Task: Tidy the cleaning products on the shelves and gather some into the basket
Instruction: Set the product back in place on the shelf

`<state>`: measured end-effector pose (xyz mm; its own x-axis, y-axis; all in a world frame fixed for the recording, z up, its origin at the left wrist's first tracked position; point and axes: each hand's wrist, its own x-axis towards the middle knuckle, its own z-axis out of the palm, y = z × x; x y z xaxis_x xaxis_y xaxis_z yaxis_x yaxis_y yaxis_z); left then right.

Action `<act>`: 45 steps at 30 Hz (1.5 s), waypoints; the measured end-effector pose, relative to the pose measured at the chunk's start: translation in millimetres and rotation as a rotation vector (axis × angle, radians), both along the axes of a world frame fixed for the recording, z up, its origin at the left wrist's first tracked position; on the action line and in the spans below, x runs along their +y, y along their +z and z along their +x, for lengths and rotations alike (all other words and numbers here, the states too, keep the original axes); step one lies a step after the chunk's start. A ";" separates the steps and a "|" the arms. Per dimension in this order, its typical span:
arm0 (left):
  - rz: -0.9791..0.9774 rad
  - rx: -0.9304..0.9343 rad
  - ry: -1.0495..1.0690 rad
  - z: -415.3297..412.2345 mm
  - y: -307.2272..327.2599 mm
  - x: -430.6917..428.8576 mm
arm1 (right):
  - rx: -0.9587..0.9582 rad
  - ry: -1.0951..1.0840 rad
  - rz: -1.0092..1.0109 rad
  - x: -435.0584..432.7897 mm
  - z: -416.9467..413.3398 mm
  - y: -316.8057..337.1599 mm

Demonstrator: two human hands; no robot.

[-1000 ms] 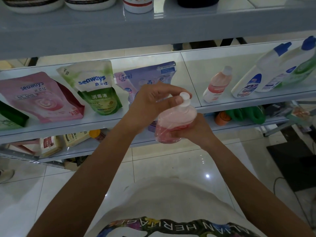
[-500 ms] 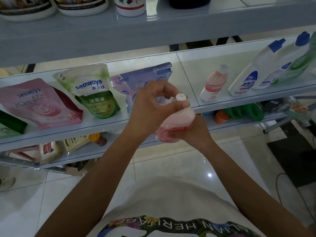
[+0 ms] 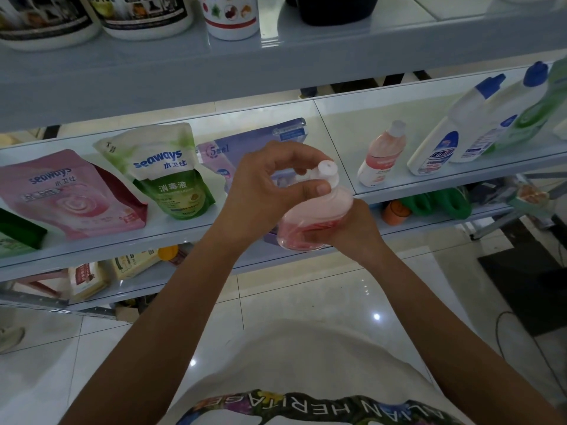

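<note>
Here, from the head camera, your right hand (image 3: 352,230) grips the base of the pink bottle (image 3: 310,222) in front of the middle shelf (image 3: 343,139), your left hand (image 3: 264,187) pinching its white cap (image 3: 326,171) between thumb and curled fingers.

Both bare forearms come up from the near edge and meet in the middle, the left one from the near left and the right one from the near right. The left hand (image 3: 270,188) is on top, its fingers curled over the white cap (image 3: 327,170) of a pink bottle (image 3: 310,216) and its thumb pressed at the base of this cap. The right hand (image 3: 349,228) is lower and more to the right, and it wraps round the body of the bottle from the right side.
</note>
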<state>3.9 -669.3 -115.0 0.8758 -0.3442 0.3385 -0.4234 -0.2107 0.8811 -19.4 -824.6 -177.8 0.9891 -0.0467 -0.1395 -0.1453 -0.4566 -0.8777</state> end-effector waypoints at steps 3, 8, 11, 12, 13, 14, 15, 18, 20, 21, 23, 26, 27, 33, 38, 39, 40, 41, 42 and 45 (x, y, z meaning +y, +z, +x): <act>0.012 -0.038 0.081 -2.6 -0.4 -5.7 | 0.003 -0.032 0.017 3.8 -1.0 -3.2; 0.100 -0.110 0.236 -6.2 -11.4 -18.8 | -0.021 -0.120 0.032 8.8 -0.4 -4.2; 0.128 -0.046 0.091 -3.2 -11.1 -11.3 | -0.011 -0.100 -0.012 5.1 3.7 -0.7; 0.105 0.009 0.027 -1.5 -10.2 -7.9 | -0.009 -0.090 -0.034 3.1 5.4 0.0; 0.066 0.057 -0.023 -0.3 -8.8 -4.8 | -0.006 -0.080 -0.053 1.6 6.5 0.7; 0.034 0.073 -0.032 0.5 -7.6 -2.7 | -0.007 -0.078 -0.068 0.8 7.2 1.0; 0.025 0.053 -0.002 0.8 -6.0 -2.5 | -0.012 -0.082 -0.072 0.0 7.3 1.1; 0.062 -0.033 0.121 2.7 -2.7 -7.2 | -0.019 -0.063 -0.125 0.9 5.3 2.3; 0.070 0.016 0.063 3.4 -1.2 -9.4 | -0.003 -0.071 -0.127 1.0 6.1 3.7; 0.063 0.060 0.002 4.2 -1.9 -8.7 | 0.002 -0.083 -0.103 0.2 6.2 3.8; 0.010 0.146 -0.097 5.5 -2.1 -4.4 | -0.006 -0.095 -0.068 -1.3 6.2 4.0; -0.046 0.122 0.005 5.4 0.0 -1.6 | -0.030 -0.089 -0.113 -0.7 4.3 6.4; -0.022 0.071 0.057 5.8 0.6 -3.0 | -0.032 -0.082 -0.133 0.0 4.3 6.6; -0.035 0.156 -0.135 6.6 7.5 -2.4 | -0.025 -0.107 -0.133 -0.6 4.2 9.6; -0.100 0.028 0.160 5.4 8.7 -10.6 | -0.045 -0.109 -0.234 2.0 2.5 12.2; -0.093 -0.007 0.199 4.8 8.4 -13.9 | -0.048 -0.117 -0.244 2.9 2.2 12.0; -0.074 -0.047 0.227 4.2 8.7 -16.7 | -0.049 -0.131 -0.251 4.0 2.0 12.0; -0.046 -0.092 0.247 4.0 9.3 -18.6 | -0.051 -0.144 -0.253 4.9 2.1 11.5; -0.013 -0.127 0.252 4.0 9.1 -19.8 | -0.057 -0.155 -0.257 6.1 2.1 11.0; 0.100 -0.091 0.158 8.1 5.7 -17.3 | -0.088 -0.194 -0.246 5.1 1.9 8.2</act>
